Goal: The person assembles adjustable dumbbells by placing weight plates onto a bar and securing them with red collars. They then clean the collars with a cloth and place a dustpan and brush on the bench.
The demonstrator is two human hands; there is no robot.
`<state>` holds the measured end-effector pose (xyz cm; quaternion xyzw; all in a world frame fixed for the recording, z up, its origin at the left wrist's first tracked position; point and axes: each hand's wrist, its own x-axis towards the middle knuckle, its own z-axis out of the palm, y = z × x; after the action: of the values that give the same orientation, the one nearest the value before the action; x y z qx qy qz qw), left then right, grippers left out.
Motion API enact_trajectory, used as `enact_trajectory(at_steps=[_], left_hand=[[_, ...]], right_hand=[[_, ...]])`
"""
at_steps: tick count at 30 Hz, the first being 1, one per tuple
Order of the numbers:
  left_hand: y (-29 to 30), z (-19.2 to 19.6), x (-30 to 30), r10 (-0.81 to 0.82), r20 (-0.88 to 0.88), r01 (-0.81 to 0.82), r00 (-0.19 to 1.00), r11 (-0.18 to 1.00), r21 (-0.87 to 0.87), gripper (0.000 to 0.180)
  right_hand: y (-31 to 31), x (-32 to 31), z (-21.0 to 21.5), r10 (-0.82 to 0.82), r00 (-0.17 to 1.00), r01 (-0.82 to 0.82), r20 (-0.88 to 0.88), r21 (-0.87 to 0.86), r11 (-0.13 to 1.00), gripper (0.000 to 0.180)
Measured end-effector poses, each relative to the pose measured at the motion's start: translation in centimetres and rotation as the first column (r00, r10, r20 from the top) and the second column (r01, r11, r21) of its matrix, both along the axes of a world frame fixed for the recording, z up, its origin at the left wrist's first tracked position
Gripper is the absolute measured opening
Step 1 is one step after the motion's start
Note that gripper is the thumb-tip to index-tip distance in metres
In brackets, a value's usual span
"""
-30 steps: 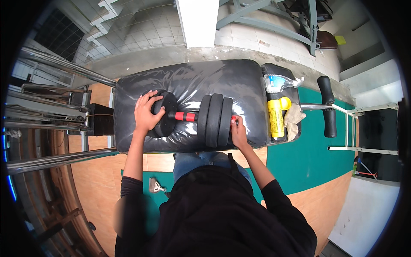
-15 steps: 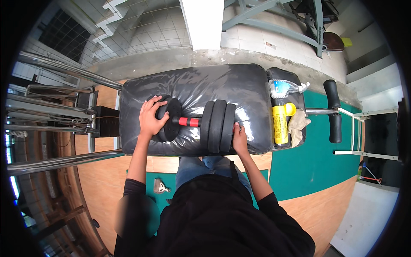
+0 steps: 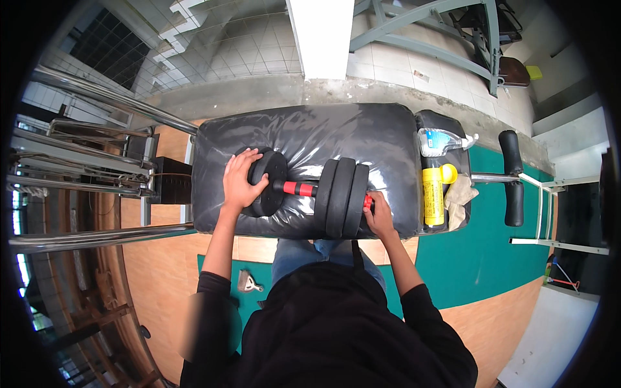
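Observation:
A dumbbell (image 3: 307, 189) with black plates and a red-and-black bar lies across a plastic-covered black padded bench (image 3: 259, 123). My left hand (image 3: 240, 184) grips the plates at its left end, fingers over the top and thumb on the near side. At the other end, beside several thick plates (image 3: 341, 199), a red screw collar (image 3: 368, 202) shows on the bar's tip. My right hand (image 3: 381, 216) has its fingers closed on this collar, partly hiding it.
On a smaller pad to the right are a clear spray bottle (image 3: 440, 142), a yellow bottle (image 3: 433, 196) and a beige cloth (image 3: 460, 197). Chrome bars (image 3: 103, 238) run along the left. A dustpan-like tool (image 3: 248, 282) lies on the green mat (image 3: 479, 252).
My right hand has shifted slightly outward and turned, so more of the red collar shows. My left hand keeps its place on the left plates. The whole view has shifted a little.

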<state>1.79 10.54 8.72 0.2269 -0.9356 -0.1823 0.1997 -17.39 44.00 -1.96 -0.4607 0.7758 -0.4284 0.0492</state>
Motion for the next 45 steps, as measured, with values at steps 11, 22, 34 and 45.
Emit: enact_trajectory(at_steps=[11, 22, 34, 45], left_hand=[[0.5, 0.2, -0.2, 0.016, -0.017, -0.016, 1.000, 1.000, 0.004, 0.037], [0.0, 0.3, -1.0, 0.012, 0.020, -0.012, 1.000, 1.000, -0.007, 0.035], [-0.4, 0.5, -0.4, -0.019, 0.024, 0.019, 1.000, 1.000, 0.008, 0.040], [-0.7, -0.3, 0.2, -0.075, -0.031, 0.077, 0.997, 0.993, 0.084, 0.043]], right_hand=[[-3.3, 3.5, -0.3, -0.417, 0.815, 0.476, 0.403, -0.054, 0.878, 0.016], [-3.6, 3.1, 1.1, -0.424, 0.730, 0.473, 0.536, 0.052, 0.880, 0.014], [-5.0, 2.2, 7.2, -0.456, 0.868, 0.438, 0.198, 0.131, 0.889, 0.023], [-18.8, 10.2, 8.4, 0.224, 0.951, -0.014, -0.212, 0.697, 0.716, 0.058]])
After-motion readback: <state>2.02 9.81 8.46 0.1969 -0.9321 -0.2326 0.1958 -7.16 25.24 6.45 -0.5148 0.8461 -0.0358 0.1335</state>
